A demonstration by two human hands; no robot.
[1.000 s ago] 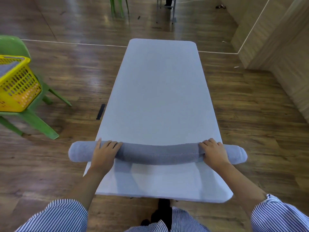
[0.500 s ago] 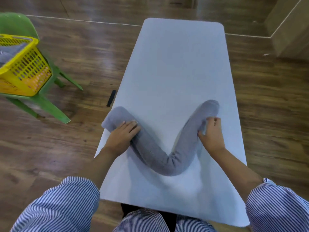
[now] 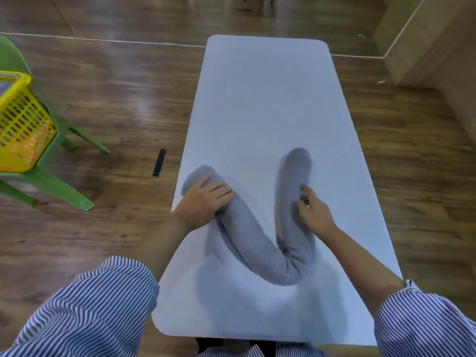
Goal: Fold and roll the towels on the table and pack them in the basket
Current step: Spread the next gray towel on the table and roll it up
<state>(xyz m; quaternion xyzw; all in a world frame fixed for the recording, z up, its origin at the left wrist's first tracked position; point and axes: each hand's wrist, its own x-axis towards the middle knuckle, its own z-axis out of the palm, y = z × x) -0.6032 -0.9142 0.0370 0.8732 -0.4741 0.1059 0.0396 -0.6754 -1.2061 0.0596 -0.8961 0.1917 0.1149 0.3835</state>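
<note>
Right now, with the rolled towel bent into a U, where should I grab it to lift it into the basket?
Probably the two arms of the rolled towel, from above, squeezed together. The left hand and right hand already sit there, and the bend nearest the person would hang between them.

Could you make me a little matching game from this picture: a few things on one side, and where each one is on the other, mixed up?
Things:
1. rolled grey towel
2. yellow basket
3. small black object
4. left hand

Places:
A. on the green chair
B. lying on the wooden floor beside the table
C. pressing one end of the roll
D. bent into a U on the table

Pairs: 1-D, 2-A, 3-B, 4-C
</note>
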